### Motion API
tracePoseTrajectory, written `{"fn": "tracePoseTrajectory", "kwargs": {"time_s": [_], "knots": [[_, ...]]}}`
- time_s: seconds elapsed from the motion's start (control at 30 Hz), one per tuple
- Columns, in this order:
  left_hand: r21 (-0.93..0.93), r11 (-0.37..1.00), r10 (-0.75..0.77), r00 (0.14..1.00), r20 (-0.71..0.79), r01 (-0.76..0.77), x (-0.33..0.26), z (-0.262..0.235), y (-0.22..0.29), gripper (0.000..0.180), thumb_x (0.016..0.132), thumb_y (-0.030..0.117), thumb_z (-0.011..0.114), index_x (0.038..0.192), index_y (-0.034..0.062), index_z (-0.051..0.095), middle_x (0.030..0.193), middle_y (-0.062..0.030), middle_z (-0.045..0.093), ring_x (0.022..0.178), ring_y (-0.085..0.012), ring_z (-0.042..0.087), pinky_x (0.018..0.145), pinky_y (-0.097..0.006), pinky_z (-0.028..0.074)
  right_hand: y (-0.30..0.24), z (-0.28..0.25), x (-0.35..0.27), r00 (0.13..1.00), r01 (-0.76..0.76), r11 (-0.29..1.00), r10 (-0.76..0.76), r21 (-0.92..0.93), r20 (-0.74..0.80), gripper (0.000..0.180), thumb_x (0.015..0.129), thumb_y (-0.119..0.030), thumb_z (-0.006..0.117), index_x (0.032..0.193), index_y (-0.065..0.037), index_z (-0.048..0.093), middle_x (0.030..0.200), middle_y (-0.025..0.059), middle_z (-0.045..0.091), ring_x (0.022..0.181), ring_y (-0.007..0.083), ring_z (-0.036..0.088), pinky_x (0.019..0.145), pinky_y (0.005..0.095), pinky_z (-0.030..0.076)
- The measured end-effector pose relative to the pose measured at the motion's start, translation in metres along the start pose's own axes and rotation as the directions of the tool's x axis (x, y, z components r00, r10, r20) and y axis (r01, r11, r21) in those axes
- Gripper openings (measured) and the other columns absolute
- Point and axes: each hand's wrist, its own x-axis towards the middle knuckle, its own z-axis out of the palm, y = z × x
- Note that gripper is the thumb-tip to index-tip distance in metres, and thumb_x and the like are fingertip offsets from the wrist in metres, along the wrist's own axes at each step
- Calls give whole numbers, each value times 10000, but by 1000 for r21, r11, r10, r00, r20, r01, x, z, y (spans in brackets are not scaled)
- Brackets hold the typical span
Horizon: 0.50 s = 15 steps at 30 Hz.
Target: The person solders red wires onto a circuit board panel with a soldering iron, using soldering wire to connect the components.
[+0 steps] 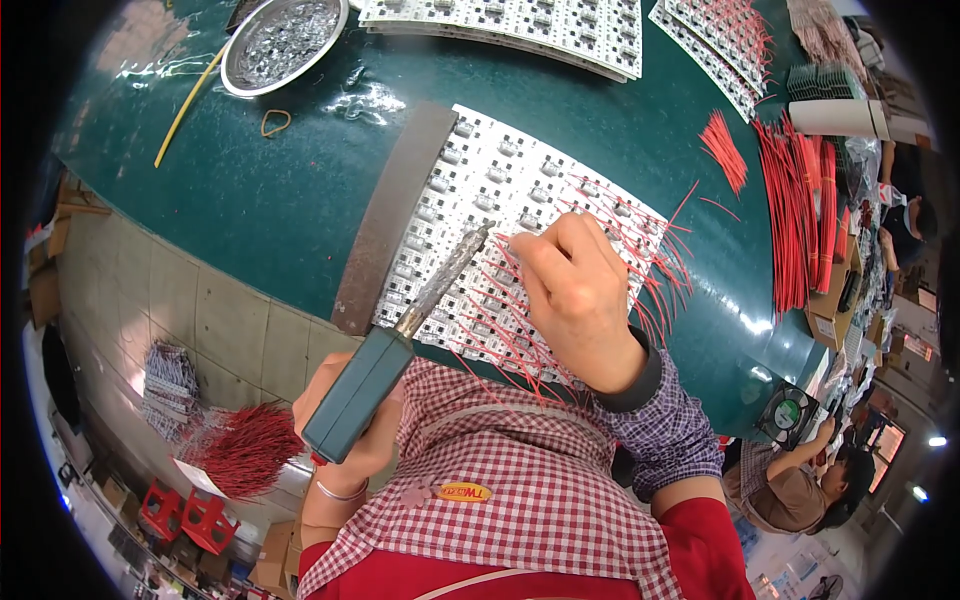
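The left hand is closing firmly around the green handle of a soldering iron, whose metal barrel is slanting up and to the right. The right hand is curling inward, thumb and finger pinching together just beside the iron's tip; what may be lying between them is too small to tell. Both hands are working at a white board, which is lying on the green table in front of the person and bearing rows of small parts. Thin red wires are fanning out from its right and lower areas, some passing under the right hand. A flat metal bar is running along the board's left edge. Farther off, a bowl is holding shiny bits, with a yellow stick leaning toward it and a rubber band lying near. More boards are sitting stacked beyond. At the right, long red bundles are resting near a white roll, and a co-worker is sitting beyond a black fan.
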Motion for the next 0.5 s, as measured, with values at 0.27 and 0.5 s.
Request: {"fn": "tracePoseTrajectory", "kwargs": {"time_s": [0.27, 0.5], "knots": [[-42, 997, -59, 998, 22, 60, 2, 4, -1, 259, 726, -84, 742, 983, -55, 720, 964, -170, 711, 818, -284, 722, 718, -324, 571, 2, 0, 6, 990, -2, 999, 8, 40, -141, 194, 750, 75, 708, 918, -5, 655, 787, 103, 494, 728, 272, 553, 609, 396, 459], [2, 1000, 13, 999, 41, -14, 15, 11, 3, 225, 742, -84, 755, 962, -64, 711, 951, -165, 702, 815, -287, 714, 722, -331, 570, 6, 7, 3, 991, -39, 997, 47, 63, -124, 195, 743, 72, 717, 911, -4, 652, 781, 108, 482, 716, 279, 551, 601, 407, 453]]}}
